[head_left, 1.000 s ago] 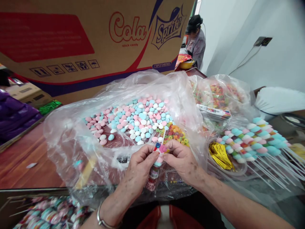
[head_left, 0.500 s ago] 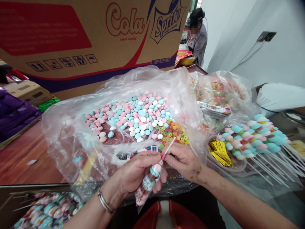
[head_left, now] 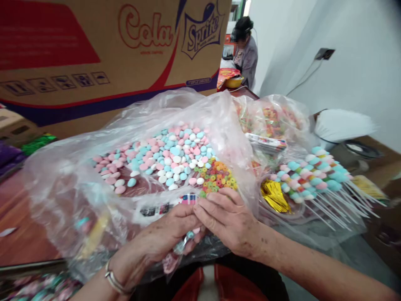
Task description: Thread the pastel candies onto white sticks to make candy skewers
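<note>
1. the left hand (head_left: 171,230), a silver-coloured bracelet (head_left: 113,279) at its wrist, is closed around a slim candy stick in clear printed plastic wrap (head_left: 179,248); the wrapped lower end pokes out below the fingers.
2. the right hand (head_left: 230,219) is curled, fingertips touching the left hand; whether it grips the stick is hidden, so i cannot tell.
3. beyond both hands, smooth rounded pink, blue and white candies (head_left: 169,156) lie beside small orange, yellow and green candy rings (head_left: 219,175).
4. at right, shiny gold strips (head_left: 275,196) lie near multicoloured candy skewers (head_left: 313,177).
</note>
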Action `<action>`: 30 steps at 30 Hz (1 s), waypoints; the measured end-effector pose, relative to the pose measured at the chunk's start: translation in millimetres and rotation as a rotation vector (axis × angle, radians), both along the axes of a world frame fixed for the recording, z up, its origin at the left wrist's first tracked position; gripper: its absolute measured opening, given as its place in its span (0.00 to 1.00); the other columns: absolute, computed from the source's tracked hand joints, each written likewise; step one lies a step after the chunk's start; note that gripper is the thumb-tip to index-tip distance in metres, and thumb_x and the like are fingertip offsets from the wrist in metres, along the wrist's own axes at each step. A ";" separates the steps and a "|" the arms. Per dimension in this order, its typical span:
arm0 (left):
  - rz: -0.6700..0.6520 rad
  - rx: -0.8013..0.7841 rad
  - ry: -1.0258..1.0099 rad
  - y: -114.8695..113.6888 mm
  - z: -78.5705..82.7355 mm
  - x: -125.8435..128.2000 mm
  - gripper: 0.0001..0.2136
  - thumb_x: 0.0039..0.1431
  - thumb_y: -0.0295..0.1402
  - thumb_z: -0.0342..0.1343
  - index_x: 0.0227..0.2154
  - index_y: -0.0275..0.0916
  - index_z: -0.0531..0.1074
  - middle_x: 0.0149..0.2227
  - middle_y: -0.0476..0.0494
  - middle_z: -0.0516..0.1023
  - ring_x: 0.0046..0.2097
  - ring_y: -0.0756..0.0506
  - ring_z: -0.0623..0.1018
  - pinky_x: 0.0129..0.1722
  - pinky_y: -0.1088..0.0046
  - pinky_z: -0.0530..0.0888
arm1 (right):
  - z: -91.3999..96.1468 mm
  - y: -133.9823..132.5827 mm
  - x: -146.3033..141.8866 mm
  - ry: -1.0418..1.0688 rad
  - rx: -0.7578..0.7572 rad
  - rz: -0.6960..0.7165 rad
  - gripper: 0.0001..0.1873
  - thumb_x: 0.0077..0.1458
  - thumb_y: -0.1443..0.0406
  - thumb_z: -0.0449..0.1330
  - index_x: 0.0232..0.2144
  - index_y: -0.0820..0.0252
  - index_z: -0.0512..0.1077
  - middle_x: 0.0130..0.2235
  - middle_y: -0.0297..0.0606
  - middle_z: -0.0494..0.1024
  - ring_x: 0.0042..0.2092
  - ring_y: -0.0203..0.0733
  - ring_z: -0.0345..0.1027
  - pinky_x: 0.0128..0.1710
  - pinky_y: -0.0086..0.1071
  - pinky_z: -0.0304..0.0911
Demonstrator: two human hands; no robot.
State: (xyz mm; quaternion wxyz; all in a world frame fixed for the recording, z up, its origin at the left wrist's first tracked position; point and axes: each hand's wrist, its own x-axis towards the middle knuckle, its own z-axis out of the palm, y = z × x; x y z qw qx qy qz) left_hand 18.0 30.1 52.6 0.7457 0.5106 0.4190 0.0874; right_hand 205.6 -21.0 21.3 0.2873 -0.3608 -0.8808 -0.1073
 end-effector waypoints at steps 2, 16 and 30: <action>-0.118 -0.054 0.049 -0.1 -1.5 -2.0 0.14 0.58 0.42 0.55 0.24 0.36 0.69 0.19 0.52 0.67 0.18 0.54 0.63 0.14 0.81 0.55 | 4.3 0.2 2.1 -0.055 0.035 0.061 0.16 0.65 0.70 0.47 0.47 0.72 0.71 0.40 0.45 0.77 0.43 0.46 0.63 0.53 0.46 0.55; -0.128 1.573 0.017 -14.2 -23.1 2.6 0.07 0.63 0.23 0.48 0.35 0.40 0.69 0.29 0.48 0.74 0.30 0.49 0.73 0.32 0.76 0.68 | 26.4 -9.1 25.5 0.133 -0.281 -0.195 0.09 0.62 0.68 0.51 0.32 0.61 0.70 0.31 0.37 0.75 0.35 0.40 0.62 0.40 0.37 0.58; 0.090 0.760 0.092 -11.6 -14.1 1.7 0.13 0.63 0.40 0.51 0.25 0.40 0.69 0.23 0.51 0.70 0.26 0.50 0.70 0.27 0.79 0.66 | -7.4 -16.2 127.0 -0.484 -0.603 -0.851 0.12 0.58 0.73 0.52 0.28 0.62 0.74 0.33 0.45 0.79 0.39 0.50 0.70 0.39 0.38 0.57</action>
